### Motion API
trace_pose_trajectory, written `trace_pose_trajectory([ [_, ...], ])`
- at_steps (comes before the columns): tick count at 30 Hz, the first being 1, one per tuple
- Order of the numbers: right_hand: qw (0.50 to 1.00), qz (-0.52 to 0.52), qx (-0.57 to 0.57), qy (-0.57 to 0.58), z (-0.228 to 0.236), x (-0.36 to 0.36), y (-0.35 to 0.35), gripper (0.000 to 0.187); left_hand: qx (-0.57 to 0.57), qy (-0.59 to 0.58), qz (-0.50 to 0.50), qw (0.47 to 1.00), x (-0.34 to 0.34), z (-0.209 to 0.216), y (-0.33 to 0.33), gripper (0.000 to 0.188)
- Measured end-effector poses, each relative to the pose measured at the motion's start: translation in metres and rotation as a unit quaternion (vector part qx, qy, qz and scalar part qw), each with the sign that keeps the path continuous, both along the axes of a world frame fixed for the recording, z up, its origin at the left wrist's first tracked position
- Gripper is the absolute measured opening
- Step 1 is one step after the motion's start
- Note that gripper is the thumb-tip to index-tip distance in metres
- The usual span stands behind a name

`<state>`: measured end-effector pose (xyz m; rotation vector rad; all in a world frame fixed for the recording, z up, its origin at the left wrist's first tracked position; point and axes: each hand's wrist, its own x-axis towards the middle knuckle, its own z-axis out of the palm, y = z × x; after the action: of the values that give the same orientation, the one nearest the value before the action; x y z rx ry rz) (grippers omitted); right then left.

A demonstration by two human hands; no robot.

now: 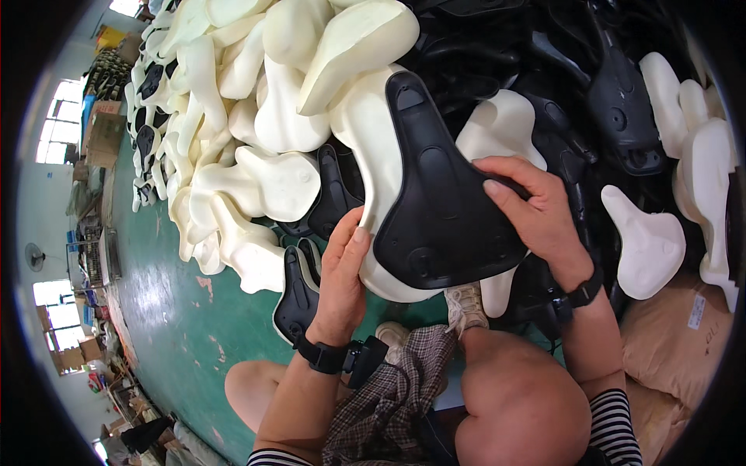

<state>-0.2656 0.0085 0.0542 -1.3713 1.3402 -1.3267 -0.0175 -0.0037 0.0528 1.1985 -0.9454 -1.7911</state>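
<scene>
Both hands are seating the black saddle base (443, 210) onto the cream foam pad (365, 132): left hand (342, 279) fingers gripping the pad's left edge, right hand (536, 217) fingers clamping the base's right rim. Next, likely pressing edges flush.

Factory floor — heaped foam saddle pads (256, 101), black shells (622, 101).

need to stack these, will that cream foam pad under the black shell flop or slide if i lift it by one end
Probably light: the cream foam pad looks like moulded foam, piled loosely with others. It likely bends slightly yet keeps its shape, as the piled ones do. The black shell, gripped by left hand and right hand, looks rigid and smooth, so it may slide off.
</scene>
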Motion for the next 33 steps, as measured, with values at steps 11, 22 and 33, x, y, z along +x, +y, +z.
trace_pose_trajectory([
  [11,0.988,-0.036,-0.118,0.098,-0.031,0.022,-0.016,0.022,0.043,0.086,0.011,0.995,-0.007,-0.003,-0.012,0.043],
  [22,0.986,-0.102,-0.080,0.101,-0.048,0.040,-0.007,0.020,0.006,0.077,0.017,0.997,0.010,-0.029,-0.015,0.046],
  [33,0.974,-0.058,0.161,-0.145,-0.071,0.031,0.030,0.039,-0.053,0.123,-0.007,0.991,0.017,-0.006,-0.054,0.070],
])
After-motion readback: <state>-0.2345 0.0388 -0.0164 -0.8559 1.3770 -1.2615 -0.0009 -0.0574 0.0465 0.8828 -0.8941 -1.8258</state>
